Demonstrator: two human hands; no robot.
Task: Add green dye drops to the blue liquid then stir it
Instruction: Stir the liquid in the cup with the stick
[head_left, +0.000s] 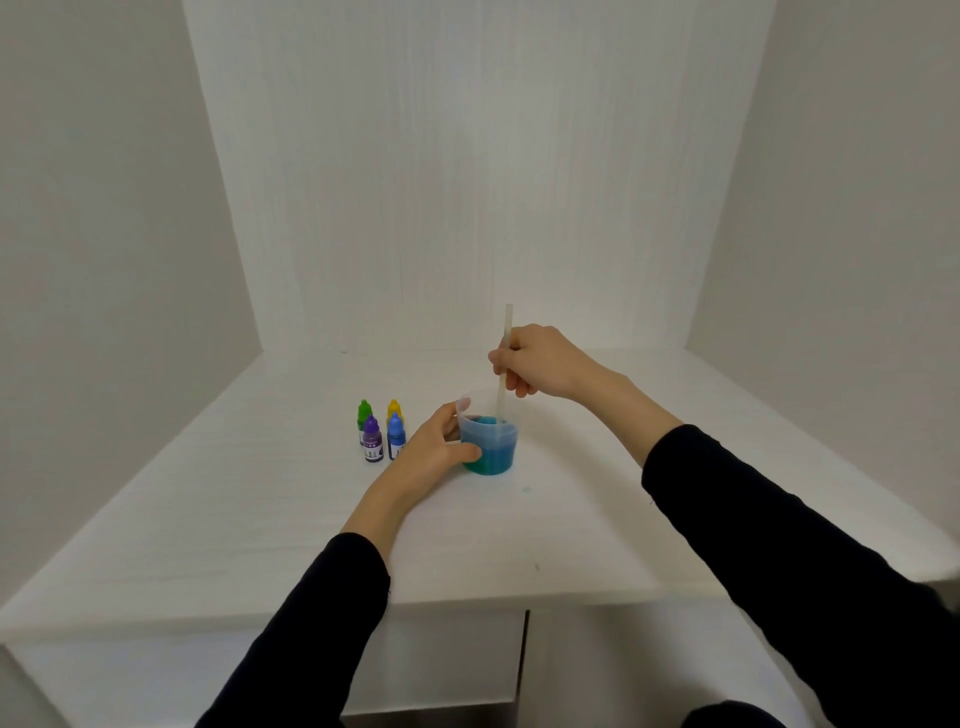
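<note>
White panelled walls close in a white tabletop. Toward its back edge, about midway across, stands a translucent plastic measuring cup of blue-green liquid. The left hand wraps its side; the right hand pinches a pale stirring stick dipped inside. Light and probably flexible, the cup would tip easily, so bracing it low seems wise. A capped green dye bottle stands just left, grouped with three others.

Head-worn camera looks forward and down, close over the table.
</note>
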